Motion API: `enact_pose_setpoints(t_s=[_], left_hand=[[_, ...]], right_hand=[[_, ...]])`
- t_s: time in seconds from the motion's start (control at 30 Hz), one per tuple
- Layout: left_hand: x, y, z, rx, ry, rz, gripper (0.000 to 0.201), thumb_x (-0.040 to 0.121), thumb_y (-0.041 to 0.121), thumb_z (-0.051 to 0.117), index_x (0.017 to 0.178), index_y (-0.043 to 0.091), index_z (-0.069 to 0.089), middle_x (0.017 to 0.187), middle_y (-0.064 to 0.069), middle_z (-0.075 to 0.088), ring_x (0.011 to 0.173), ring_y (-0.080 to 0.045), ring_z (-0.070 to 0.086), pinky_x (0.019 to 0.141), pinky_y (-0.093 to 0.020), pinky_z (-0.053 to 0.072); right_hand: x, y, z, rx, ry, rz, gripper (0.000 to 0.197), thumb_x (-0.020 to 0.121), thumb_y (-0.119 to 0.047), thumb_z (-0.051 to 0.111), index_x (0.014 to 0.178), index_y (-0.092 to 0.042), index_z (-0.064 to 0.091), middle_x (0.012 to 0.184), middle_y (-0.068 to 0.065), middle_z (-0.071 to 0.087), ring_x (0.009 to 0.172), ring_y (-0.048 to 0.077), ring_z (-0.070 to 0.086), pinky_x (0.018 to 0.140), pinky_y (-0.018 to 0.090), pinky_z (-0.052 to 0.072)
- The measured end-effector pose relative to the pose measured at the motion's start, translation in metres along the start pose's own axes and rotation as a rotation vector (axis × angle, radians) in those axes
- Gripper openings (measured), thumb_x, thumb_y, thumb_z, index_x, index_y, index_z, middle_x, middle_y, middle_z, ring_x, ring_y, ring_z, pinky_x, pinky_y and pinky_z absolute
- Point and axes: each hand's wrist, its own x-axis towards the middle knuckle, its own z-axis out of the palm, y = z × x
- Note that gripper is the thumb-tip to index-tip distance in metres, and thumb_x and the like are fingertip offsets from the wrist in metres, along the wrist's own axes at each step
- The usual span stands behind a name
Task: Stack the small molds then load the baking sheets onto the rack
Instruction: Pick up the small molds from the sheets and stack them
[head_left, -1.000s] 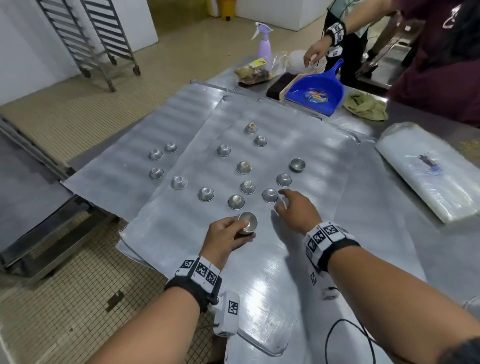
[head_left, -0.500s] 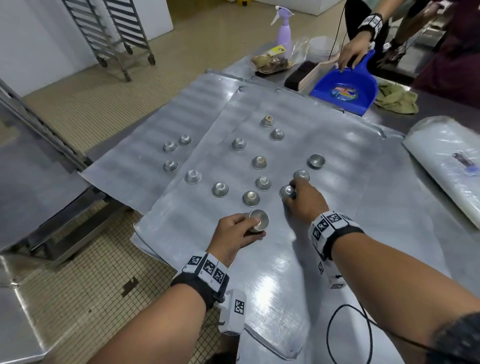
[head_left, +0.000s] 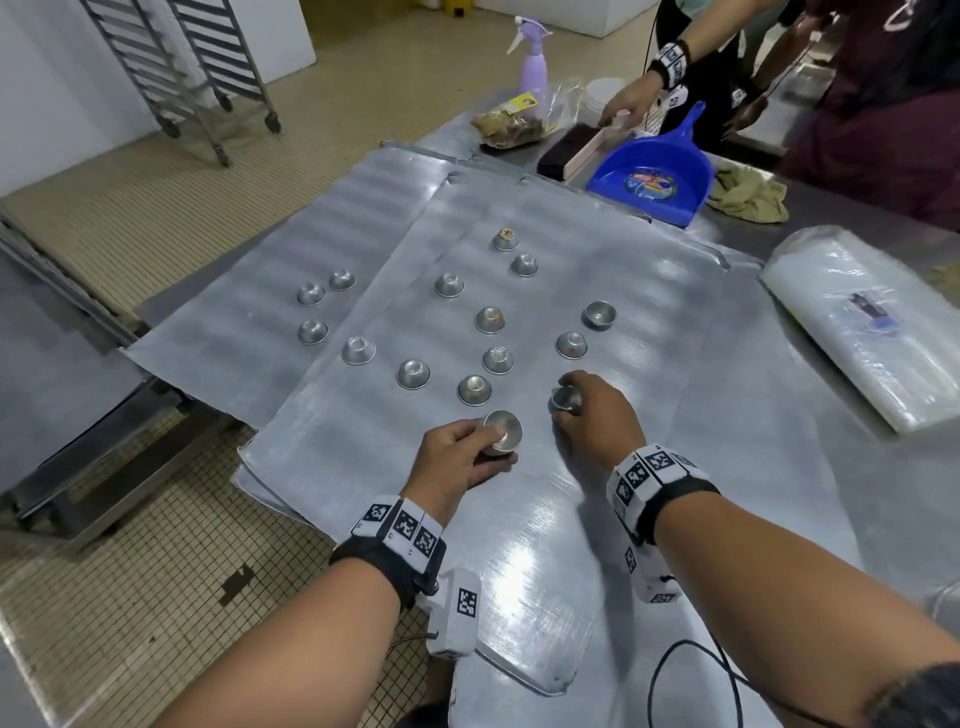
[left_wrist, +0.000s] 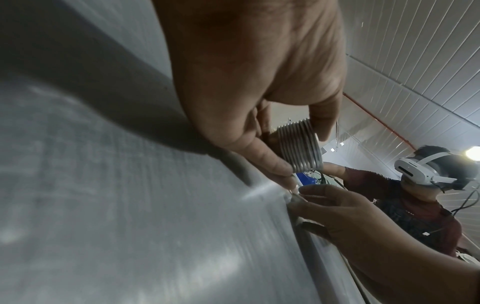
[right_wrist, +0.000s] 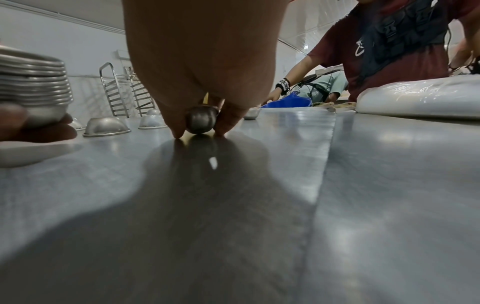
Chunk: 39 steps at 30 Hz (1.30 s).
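Observation:
My left hand (head_left: 467, 457) grips a stack of nested small metal molds (head_left: 501, 439), whose ribbed rims show in the left wrist view as the mold stack (left_wrist: 300, 147). My right hand (head_left: 587, 410) pinches a single small mold (head_left: 566, 400) between thumb and fingers, tilted with its rounded bottom touching the sheet; in the right wrist view that mold (right_wrist: 201, 121) sits between my fingertips (right_wrist: 178, 133). Several more molds lie upside down on the overlapping baking sheets (head_left: 649, 364), such as one mold (head_left: 474, 389) just beyond my left hand. The wheeled rack (head_left: 176, 67) stands far left on the floor.
A blue dustpan (head_left: 654, 176), a brush, a purple spray bottle (head_left: 535, 67) and a rag (head_left: 748, 195) sit at the table's far edge, where another person's hand (head_left: 628, 104) reaches. A plastic-wrapped bundle (head_left: 872, 322) lies at the right. A cable trails near my right forearm.
My right hand has closed on the nearest single mold and tipped it up from the sheet. The left hand keeps holding the stack in about the same place.

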Motion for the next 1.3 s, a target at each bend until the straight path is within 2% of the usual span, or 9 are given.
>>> enact_pose_setpoints(t_s=[0.3,0.53,0.7,0.8,0.9,1.03,1.13,1.2,1.3], left_hand=[[-0.003,-0.003,0.005,-0.001,-0.025,0.008,0.019,0.091,0.010,0.072,0.102,-0.006,0.071,0.099,-0.028,0.073,0.093,-0.040,0.075,0.095,-0.048,0.058],[-0.004,-0.005,0.010,0.028,-0.040,0.027,0.026,0.086,0.005,0.076,0.109,-0.005,0.071,0.104,-0.027,0.074,0.096,-0.039,0.075,0.096,-0.046,0.058],[0.000,-0.006,0.013,0.061,-0.045,0.050,0.027,0.086,0.005,0.076,0.111,-0.004,0.071,0.103,-0.024,0.075,0.095,-0.038,0.075,0.096,-0.047,0.057],[0.002,-0.006,0.013,0.069,-0.054,0.067,0.026,0.088,0.004,0.074,0.113,-0.002,0.071,0.105,-0.024,0.075,0.095,-0.039,0.075,0.096,-0.048,0.058],[0.004,-0.004,0.015,0.074,-0.043,0.077,0.023,0.089,0.003,0.072,0.111,-0.003,0.071,0.105,-0.024,0.075,0.095,-0.040,0.075,0.095,-0.048,0.058],[0.003,-0.001,0.016,0.073,-0.030,0.077,0.022,0.089,0.004,0.072,0.109,-0.003,0.072,0.105,-0.026,0.074,0.097,-0.040,0.074,0.095,-0.050,0.058],[0.002,0.002,0.016,-0.002,-0.010,0.069,0.020,0.089,0.008,0.068,0.104,-0.006,0.072,0.101,-0.028,0.074,0.098,-0.038,0.074,0.094,-0.053,0.057],[0.000,0.005,0.016,-0.042,0.000,0.063,0.025,0.089,0.015,0.064,0.101,-0.004,0.072,0.098,-0.024,0.075,0.096,-0.035,0.074,0.094,-0.050,0.057],[-0.002,0.008,0.016,-0.096,0.021,0.049,0.027,0.098,0.020,0.051,0.095,0.003,0.071,0.088,-0.015,0.075,0.082,-0.028,0.074,0.084,-0.043,0.059]], right_hand=[[-0.014,0.011,-0.005,-0.063,-0.037,0.026,0.063,0.086,-0.031,0.072,0.144,-0.019,0.049,0.139,0.005,0.057,0.128,0.027,0.051,0.102,0.037,0.043],[-0.027,0.019,-0.007,-0.083,-0.028,0.019,0.048,0.080,-0.035,0.072,0.124,-0.021,0.060,0.116,0.003,0.064,0.108,0.025,0.058,0.084,0.034,0.047],[-0.039,0.024,-0.010,-0.061,-0.026,0.057,0.065,0.083,-0.035,0.074,0.141,-0.017,0.050,0.128,0.006,0.062,0.119,0.027,0.055,0.096,0.037,0.045],[-0.047,0.022,-0.013,-0.005,0.000,0.067,0.054,0.084,-0.036,0.072,0.133,-0.017,0.057,0.124,0.005,0.064,0.116,0.028,0.057,0.093,0.038,0.047],[-0.054,0.015,-0.018,0.133,0.059,0.047,0.047,0.085,-0.036,0.074,0.127,-0.018,0.061,0.115,0.000,0.067,0.104,0.020,0.061,0.083,0.029,0.045],[-0.063,-0.002,-0.022,0.260,0.103,-0.036,0.055,0.082,-0.038,0.079,0.131,-0.021,0.060,0.113,-0.012,0.064,0.102,0.008,0.060,0.085,0.022,0.044],[-0.066,-0.016,-0.019,0.290,0.103,-0.120,0.058,0.082,-0.043,0.078,0.132,-0.024,0.058,0.120,-0.011,0.067,0.107,0.007,0.062,0.087,0.027,0.050],[-0.065,-0.026,-0.015,0.275,0.082,-0.155,0.060,0.081,-0.048,0.077,0.133,-0.027,0.057,0.121,-0.010,0.068,0.109,0.008,0.063,0.088,0.031,0.052],[-0.063,-0.040,-0.007,0.207,0.035,-0.180,0.059,0.080,-0.048,0.077,0.132,-0.030,0.056,0.119,-0.007,0.070,0.107,0.016,0.065,0.088,0.036,0.052]])
